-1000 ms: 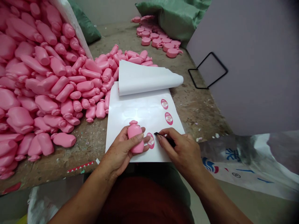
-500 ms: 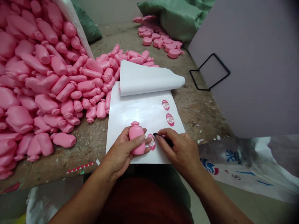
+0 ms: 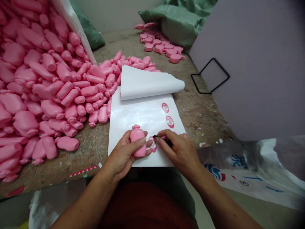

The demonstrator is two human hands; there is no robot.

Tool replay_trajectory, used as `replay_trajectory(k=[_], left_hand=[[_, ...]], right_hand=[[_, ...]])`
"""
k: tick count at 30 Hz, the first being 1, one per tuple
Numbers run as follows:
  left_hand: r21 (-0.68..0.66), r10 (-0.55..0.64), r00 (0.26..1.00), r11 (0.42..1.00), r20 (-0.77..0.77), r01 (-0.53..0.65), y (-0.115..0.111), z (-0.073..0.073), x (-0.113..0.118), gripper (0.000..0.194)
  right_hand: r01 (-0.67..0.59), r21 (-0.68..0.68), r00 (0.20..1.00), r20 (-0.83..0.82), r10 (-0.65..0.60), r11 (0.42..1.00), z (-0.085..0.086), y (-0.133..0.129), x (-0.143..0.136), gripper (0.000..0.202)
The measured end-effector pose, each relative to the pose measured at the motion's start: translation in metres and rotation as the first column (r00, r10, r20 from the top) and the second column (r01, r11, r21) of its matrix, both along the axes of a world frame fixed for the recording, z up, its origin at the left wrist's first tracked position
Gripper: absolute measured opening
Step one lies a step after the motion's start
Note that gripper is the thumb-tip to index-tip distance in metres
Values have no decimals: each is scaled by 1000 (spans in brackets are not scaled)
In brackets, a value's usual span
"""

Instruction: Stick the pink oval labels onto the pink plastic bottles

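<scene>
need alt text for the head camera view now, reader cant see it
A person's left hand holds a pink bottle while the right hand holds a dark tool by an oval pink label on a white sheet. A heap of similar bottles fills the left side; flat pink pieces lie by a green sack farther back on the table.

Head-worn view, forward and down.

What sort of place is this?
Probably a small workshop: a large heap of similar pink bottle-shaped pieces lies on the left of a worn worktable, with a white sheet bearing oval pink labels beside it.
</scene>
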State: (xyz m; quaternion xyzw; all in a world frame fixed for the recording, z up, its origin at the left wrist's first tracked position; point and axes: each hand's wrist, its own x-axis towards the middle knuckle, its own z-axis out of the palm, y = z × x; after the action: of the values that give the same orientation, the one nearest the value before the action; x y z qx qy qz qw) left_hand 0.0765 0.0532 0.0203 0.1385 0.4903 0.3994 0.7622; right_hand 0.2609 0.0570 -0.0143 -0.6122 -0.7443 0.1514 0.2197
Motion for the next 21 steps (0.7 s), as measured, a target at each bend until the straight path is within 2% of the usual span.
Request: replay_trajectory(k=[4,9,14,18,21], left_hand=[[6,-3,1000,1000,9,3,0,-1,0,41],[17,-5,1000,1000,6,5,-1,-2,-1,37],[14,-12,1000,1000,1,12,0,-2,-1,34],[5,-15,1000,1000,3,15,1,-2,-2,32],[2,-11,1000,1000,5,11,1,-3,-2,35]], right_hand=[[39,11,999,-18,-39,999,0,0,1,17],[-27,103,999,43,22,994,0,-1,0,19],[-74,128,994,85,64,989,-1,1,-1,21],[-68,92,995,82,60,993,-2,4,-1,19],[-15,6,999,-34,15,1000,0,5,3,19]])
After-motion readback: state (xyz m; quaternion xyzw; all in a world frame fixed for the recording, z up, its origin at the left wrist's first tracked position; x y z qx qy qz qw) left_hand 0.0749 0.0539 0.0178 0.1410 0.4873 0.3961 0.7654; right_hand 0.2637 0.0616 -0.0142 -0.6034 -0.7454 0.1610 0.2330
